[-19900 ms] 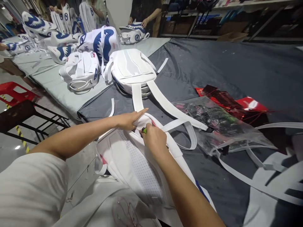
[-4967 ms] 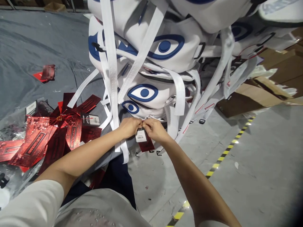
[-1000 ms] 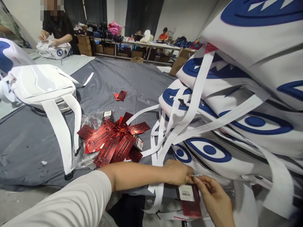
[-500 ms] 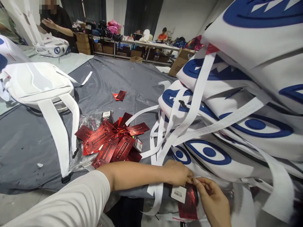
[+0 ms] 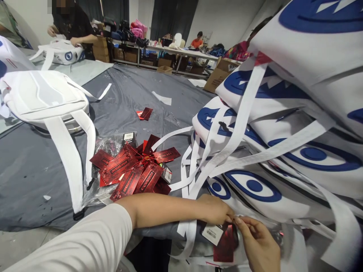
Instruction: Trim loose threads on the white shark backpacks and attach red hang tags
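My left hand point(image 5: 217, 209) and my right hand point(image 5: 258, 243) meet fingertip to fingertip at the bottom of a stack of white backpacks with blue eye prints point(image 5: 280, 147). Both pinch the string of a shiny red hang tag point(image 5: 225, 243), which dangles below them with a white barcode label point(image 5: 212, 233) on it. The tag hangs at the lowest backpack, whose white straps point(image 5: 227, 147) fall over my left wrist. The attachment point is hidden by my fingers.
A heap of red tags point(image 5: 136, 170) lies on a clear plastic bag on the grey cloth table point(image 5: 34, 166). A plain white backpack point(image 5: 42, 96) lies at the left. A person in black point(image 5: 72, 28) handles another backpack point(image 5: 61, 54) at the far left. Cardboard boxes stand behind.
The red tag has swung a little lower and turned, its barcode label tilting. My hands stay pinched at the same spot. The person at the far left shifted their backpack.
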Motion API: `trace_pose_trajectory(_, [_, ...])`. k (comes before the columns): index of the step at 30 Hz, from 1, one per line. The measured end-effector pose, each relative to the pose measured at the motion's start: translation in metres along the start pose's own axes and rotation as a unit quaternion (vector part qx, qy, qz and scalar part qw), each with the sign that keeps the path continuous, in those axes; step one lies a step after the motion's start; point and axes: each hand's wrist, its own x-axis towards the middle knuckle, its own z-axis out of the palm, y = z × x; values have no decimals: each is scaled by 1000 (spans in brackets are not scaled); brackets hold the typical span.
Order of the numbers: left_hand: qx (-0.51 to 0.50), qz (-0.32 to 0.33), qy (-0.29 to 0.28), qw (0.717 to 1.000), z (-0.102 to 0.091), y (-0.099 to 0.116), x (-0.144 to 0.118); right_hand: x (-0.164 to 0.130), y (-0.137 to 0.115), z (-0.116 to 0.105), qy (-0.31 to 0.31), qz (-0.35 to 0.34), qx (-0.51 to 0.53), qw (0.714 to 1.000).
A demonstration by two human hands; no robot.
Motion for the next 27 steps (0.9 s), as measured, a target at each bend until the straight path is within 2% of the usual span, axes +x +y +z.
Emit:
trace_pose_trajectory(4, [11, -9, 21, 1000, 0, -1, 0, -5, -6, 3, 7, 18, 5, 1000])
trace_pose_trajectory(10, [3, 8, -13, 1000, -2, -7, 3, -8, -12, 8, 35, 21, -9, 999])
trace_pose_trajectory(15, [23, 9, 30, 999, 4, -6, 4, -3, -8, 8, 38, 32, -28, 998])
trace_pose_trajectory(20, [0, 20, -10, 1000, 2, -9, 3, -2, 0, 4, 59, 35, -32, 997])
trace_pose_trajectory(25, [31, 24, 18, 999, 4, -6, -3, 0, 1, 8, 54, 23, -35, 998])
trace_pose_trajectory(27, [35, 38, 26, 998, -2, -2, -8, 0, -2, 8, 47, 19, -36, 998])
